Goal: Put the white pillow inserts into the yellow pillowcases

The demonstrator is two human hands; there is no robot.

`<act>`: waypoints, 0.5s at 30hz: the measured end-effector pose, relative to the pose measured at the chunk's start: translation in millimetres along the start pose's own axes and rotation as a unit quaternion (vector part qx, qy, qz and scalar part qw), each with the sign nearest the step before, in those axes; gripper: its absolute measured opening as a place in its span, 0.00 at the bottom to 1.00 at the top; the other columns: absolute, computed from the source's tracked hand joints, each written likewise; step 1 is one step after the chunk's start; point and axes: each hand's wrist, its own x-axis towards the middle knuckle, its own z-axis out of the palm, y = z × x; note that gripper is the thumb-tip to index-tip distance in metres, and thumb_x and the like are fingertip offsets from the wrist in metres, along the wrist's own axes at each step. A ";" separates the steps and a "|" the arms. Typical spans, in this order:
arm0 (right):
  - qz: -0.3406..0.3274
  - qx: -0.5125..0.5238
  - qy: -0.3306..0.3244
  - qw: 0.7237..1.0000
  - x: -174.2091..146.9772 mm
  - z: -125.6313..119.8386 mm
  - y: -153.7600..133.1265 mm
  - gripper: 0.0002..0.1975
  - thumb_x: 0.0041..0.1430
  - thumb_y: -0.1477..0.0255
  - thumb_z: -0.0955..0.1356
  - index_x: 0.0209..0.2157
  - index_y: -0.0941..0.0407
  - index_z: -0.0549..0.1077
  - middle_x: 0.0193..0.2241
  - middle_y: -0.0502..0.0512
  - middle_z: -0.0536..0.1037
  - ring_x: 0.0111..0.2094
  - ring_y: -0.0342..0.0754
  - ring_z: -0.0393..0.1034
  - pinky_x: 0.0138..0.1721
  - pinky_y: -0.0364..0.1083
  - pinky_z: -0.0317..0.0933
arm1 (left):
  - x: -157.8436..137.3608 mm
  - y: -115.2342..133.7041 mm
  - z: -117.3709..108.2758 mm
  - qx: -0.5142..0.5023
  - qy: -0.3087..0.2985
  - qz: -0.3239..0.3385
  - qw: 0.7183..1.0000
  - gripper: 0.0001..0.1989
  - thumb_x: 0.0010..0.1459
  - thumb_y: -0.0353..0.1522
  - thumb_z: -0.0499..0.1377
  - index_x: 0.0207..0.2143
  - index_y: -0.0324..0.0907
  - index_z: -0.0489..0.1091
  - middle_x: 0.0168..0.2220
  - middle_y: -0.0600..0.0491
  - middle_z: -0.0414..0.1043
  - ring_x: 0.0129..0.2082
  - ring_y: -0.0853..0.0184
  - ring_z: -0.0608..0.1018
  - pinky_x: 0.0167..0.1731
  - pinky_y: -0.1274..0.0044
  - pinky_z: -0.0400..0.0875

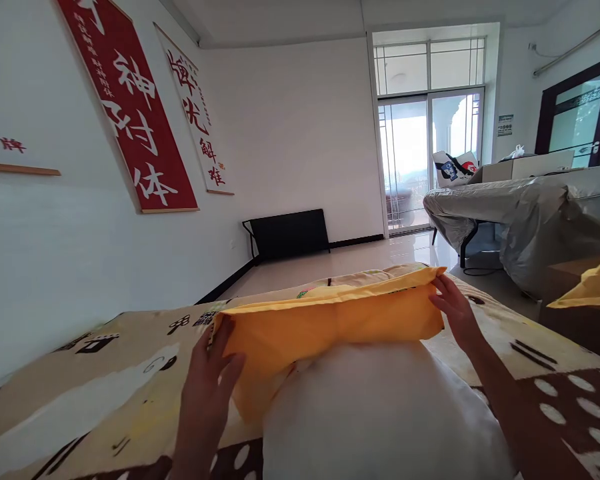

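Note:
A yellow pillowcase (330, 317) stretches between my two hands, its far edge raised above the bed. My left hand (211, 370) grips its left corner; the fingertips are partly hidden behind the cloth and the thumb shows on the near side. At the right end, my right hand (455, 310) holds the other corner between thumb and fingers. A white pillow (380, 407) lies close to me, between my forearms, and its far end meets the near side of the yellow cloth. Whether that end is inside the pillowcase is hard to make out.
A patterned blanket (130, 400) covers the bed under everything. Another piece of yellow cloth (597, 283) lies at the right edge on a brown box (570, 273). Beyond stand a plastic-covered table (500, 197) and a black folded panel (290, 235) against the wall.

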 end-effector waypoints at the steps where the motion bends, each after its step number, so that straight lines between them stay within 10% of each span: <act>1: 0.014 -0.031 -0.023 0.999 -0.4 2.7 12.8 0.38 0.49 0.57 0.69 0.60 0.54 0.56 0.59 0.61 0.62 0.59 0.56 0.56 0.55 0.55 0.55 | 1.6 -13.1 12.1 0.009 -0.019 -0.006 1.000 0.35 0.56 0.50 0.49 0.61 0.44 0.49 0.61 0.45 0.57 0.54 0.55 0.69 0.48 0.66 0.68; 6: 0.191 -0.169 -0.121 0.959 -10.3 18.1 86.5 0.52 0.41 0.48 0.70 0.63 0.59 0.51 0.63 0.65 0.53 0.64 0.58 0.45 0.63 0.54 0.40 | 3.5 -90.7 62.6 0.084 -0.217 -0.165 0.959 0.39 0.59 0.49 0.43 0.65 0.38 0.33 0.64 0.42 0.49 0.60 0.59 0.61 0.57 0.68 0.57; 9: 0.226 -0.177 -0.146 0.947 -14.9 19.6 103.3 0.51 0.42 0.47 0.68 0.62 0.60 0.52 0.61 0.65 0.58 0.62 0.56 0.51 0.61 0.51 0.47 | 8.8 -127.8 66.1 0.116 -0.266 -0.214 0.933 0.39 0.58 0.48 0.41 0.63 0.29 0.39 0.62 0.37 0.53 0.60 0.57 0.62 0.57 0.67 0.58; 15: 0.250 -0.262 -0.135 0.922 -6.3 -5.0 84.4 0.31 0.45 0.48 0.66 0.42 0.59 0.72 0.39 0.62 0.78 0.41 0.55 0.73 0.45 0.50 0.63 | 27.1 -116.8 34.7 0.195 -0.224 -0.159 0.942 0.32 0.52 0.46 0.48 0.53 0.32 0.60 0.52 0.36 0.67 0.52 0.52 0.71 0.52 0.65 0.63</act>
